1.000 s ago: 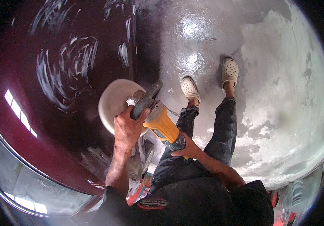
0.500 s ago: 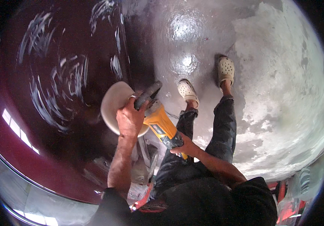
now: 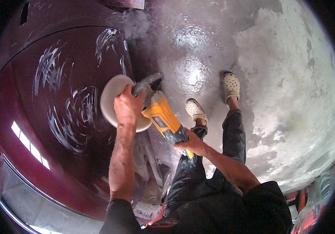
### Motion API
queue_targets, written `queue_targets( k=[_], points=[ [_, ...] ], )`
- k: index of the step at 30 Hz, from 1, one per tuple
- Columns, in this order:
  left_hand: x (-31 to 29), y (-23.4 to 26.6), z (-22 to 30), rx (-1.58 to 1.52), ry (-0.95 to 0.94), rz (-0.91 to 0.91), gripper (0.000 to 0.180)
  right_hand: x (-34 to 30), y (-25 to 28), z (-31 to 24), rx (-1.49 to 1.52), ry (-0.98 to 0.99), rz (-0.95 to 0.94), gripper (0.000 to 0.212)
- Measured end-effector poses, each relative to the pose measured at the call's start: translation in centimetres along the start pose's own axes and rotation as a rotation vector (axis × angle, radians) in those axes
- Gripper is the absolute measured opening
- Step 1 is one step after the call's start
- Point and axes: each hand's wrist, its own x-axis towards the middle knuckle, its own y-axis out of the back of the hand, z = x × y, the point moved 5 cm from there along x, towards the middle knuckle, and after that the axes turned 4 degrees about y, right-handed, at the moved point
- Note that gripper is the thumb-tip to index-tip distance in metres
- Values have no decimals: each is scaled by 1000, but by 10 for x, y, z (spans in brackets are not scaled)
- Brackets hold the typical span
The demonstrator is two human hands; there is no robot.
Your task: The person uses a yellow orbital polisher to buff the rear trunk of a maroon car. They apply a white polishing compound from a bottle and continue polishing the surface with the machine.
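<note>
Observing remotely through the head camera, I am finding the yellow-and-black polisher (image 3: 160,116) at the centre of the view, its body slanting from five o'clock up toward eleven. Its round, pale pad (image 3: 108,99) is sitting between nine and ten o'clock, overlapping the three-o'clock edge of a dark red vehicle panel (image 3: 31,103); whether pad and panel are touching, I am not managing to tell. The left grip (image 3: 128,107), also between nine and ten o'clock, is curling about the near end of the dark front handle (image 3: 148,82) and is masking part of the pad; its fingertips are hiding from me. The right grip (image 3: 194,143), between four and five o'clock, is wrapping round the black rear section of the same polisher.

White smears (image 3: 47,69) are marking the panel in curved strokes, the broader patches lying between nine and ten o'clock and a smaller one near eleven. A segmented bright reflection (image 3: 24,140) is shining between eight and nine o'clock, and a grey glazed area (image 3: 50,204) is curving along the rim near eight. On the grey floor (image 3: 276,70), glare is gleaming toward one o'clock, while two pale, perforated clogs (image 3: 231,85) are standing between two and three, below dark trousers (image 3: 233,136). A black shirt (image 3: 222,206) is filling five o'clock.
</note>
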Motion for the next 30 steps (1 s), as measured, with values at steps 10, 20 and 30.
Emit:
queue_targets(
  k=[10, 20, 30],
  points=[
    [77, 5, 36, 43, 16, 29, 37, 28, 20, -76, 81, 48, -16, 37],
    [127, 6, 54, 84, -56, 38, 43, 59, 38, -106, 50, 31, 37, 34],
    [178, -3, 66, 84, -191, 85, 37, 93, 42, -135, 85, 127, 39, 33]
  ],
)
